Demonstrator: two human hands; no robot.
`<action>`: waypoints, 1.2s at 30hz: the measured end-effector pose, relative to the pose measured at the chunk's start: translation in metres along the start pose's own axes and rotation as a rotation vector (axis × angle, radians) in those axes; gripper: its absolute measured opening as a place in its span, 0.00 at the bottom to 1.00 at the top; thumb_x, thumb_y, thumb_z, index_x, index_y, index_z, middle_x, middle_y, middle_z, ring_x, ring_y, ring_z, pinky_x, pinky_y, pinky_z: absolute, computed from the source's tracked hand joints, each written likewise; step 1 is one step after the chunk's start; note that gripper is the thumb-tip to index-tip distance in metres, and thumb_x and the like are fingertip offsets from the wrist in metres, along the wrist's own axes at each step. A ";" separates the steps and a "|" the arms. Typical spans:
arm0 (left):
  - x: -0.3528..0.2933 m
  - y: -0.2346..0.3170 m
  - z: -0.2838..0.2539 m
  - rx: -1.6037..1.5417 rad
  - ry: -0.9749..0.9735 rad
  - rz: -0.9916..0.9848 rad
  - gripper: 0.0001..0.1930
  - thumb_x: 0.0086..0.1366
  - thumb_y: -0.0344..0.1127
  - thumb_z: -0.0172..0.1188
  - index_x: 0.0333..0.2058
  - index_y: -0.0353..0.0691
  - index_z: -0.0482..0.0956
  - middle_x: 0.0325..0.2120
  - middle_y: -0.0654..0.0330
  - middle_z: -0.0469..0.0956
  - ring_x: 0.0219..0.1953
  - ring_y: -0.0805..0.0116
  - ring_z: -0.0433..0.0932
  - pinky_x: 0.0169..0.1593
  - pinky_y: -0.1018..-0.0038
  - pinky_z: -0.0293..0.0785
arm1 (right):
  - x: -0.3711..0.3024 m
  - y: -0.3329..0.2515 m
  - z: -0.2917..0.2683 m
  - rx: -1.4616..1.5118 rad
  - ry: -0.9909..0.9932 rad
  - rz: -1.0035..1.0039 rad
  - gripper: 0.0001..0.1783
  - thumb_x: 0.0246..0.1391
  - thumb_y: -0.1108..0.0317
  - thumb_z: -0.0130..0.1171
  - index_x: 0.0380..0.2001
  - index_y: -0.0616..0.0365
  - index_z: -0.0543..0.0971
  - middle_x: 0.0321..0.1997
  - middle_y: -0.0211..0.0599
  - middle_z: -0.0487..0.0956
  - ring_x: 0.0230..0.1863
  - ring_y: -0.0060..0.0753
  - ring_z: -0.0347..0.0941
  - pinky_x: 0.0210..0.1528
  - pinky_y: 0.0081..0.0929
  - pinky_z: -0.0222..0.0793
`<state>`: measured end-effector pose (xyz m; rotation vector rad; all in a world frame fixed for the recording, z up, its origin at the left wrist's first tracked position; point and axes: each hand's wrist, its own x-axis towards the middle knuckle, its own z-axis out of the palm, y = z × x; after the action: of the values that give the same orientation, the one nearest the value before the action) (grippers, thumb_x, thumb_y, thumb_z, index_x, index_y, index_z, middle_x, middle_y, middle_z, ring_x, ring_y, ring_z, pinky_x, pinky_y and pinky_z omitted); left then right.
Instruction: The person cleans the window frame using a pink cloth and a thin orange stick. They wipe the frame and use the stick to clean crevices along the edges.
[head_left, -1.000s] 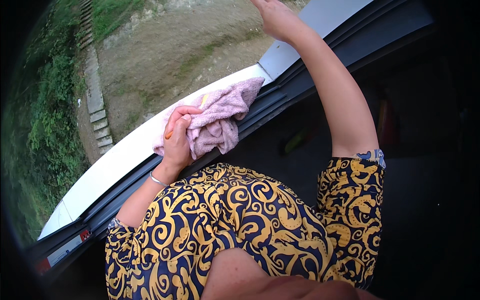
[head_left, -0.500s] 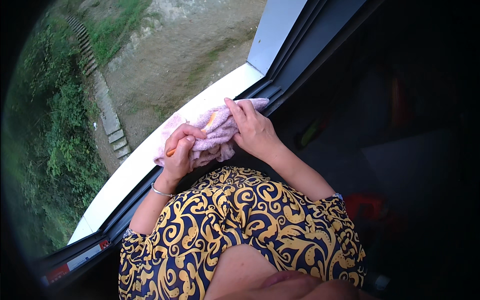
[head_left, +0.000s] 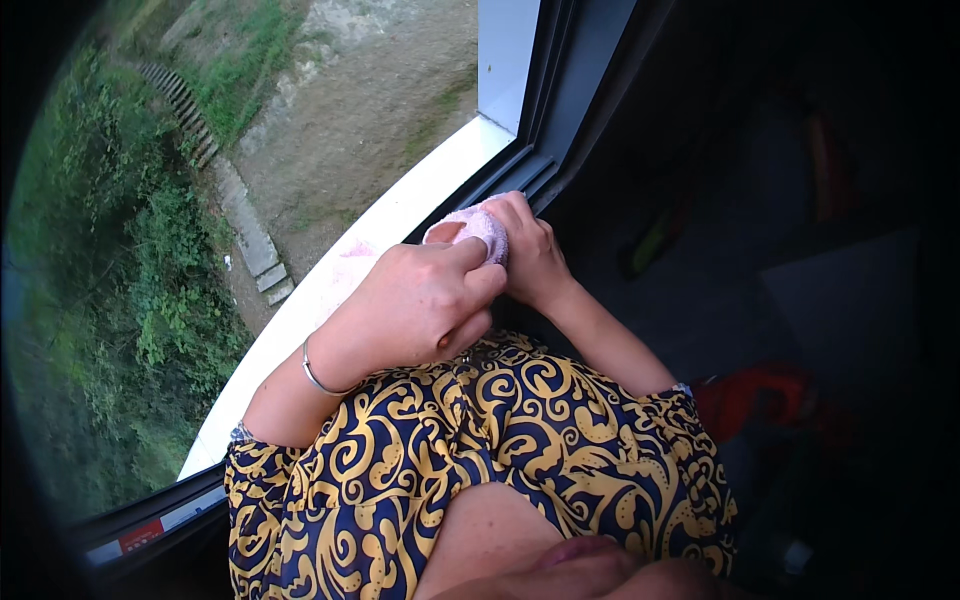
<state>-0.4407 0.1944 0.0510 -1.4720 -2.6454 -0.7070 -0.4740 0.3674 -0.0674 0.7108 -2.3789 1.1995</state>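
Note:
A pink terry cloth (head_left: 490, 238) is bunched up between my two hands at the window sill. My left hand (head_left: 425, 300), a bracelet on its wrist, is closed with its knuckles up against the cloth. A small orange-brown end of a thin stick (head_left: 445, 342) shows below its curled fingers; the rest is hidden in the fist and the cloth. My right hand (head_left: 530, 250) is curled round the cloth's far side, beside the corner of the window frame.
The white outer sill (head_left: 400, 220) runs diagonally past my left side, beside the dark window track (head_left: 485, 190). Outside, far below, are bare ground, bushes (head_left: 150, 280) and stone steps (head_left: 180, 105). A red object (head_left: 760, 395) lies in the dark area to my right.
My left hand has moved right and turned knuckles up, closer to my right hand. The cloth, spread wider before, is gathered small, and the orange stick is mostly hidden.

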 end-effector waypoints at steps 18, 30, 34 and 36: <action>0.046 0.002 0.065 0.085 0.011 0.096 0.09 0.56 0.36 0.58 0.30 0.36 0.71 0.25 0.53 0.71 0.27 0.56 0.77 0.30 0.66 0.75 | -0.004 0.061 -0.025 0.000 0.039 0.047 0.20 0.44 0.68 0.63 0.40 0.59 0.68 0.42 0.47 0.71 0.42 0.53 0.74 0.42 0.37 0.74; 0.046 0.003 0.064 0.092 0.033 0.097 0.09 0.53 0.35 0.60 0.28 0.37 0.71 0.25 0.54 0.72 0.27 0.56 0.77 0.32 0.65 0.76 | -0.003 0.066 -0.023 0.003 0.022 0.046 0.19 0.43 0.67 0.65 0.37 0.58 0.68 0.42 0.45 0.70 0.42 0.51 0.74 0.40 0.39 0.75; 0.042 0.011 0.084 0.188 0.074 0.114 0.08 0.55 0.36 0.57 0.27 0.38 0.71 0.25 0.54 0.70 0.26 0.61 0.77 0.27 0.69 0.75 | -0.010 0.069 -0.020 0.036 0.045 0.037 0.12 0.49 0.70 0.56 0.38 0.57 0.69 0.39 0.42 0.69 0.42 0.46 0.72 0.44 0.32 0.71; 0.039 0.011 0.088 0.235 0.059 0.127 0.07 0.55 0.35 0.56 0.27 0.38 0.71 0.25 0.55 0.69 0.27 0.62 0.77 0.25 0.71 0.75 | -0.014 0.075 -0.018 0.017 0.048 0.019 0.15 0.48 0.69 0.59 0.39 0.57 0.68 0.41 0.45 0.68 0.43 0.51 0.72 0.44 0.36 0.72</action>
<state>-0.4362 0.2658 -0.0141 -1.5110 -2.4644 -0.4060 -0.5053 0.4234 -0.1116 0.6586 -2.3446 1.2321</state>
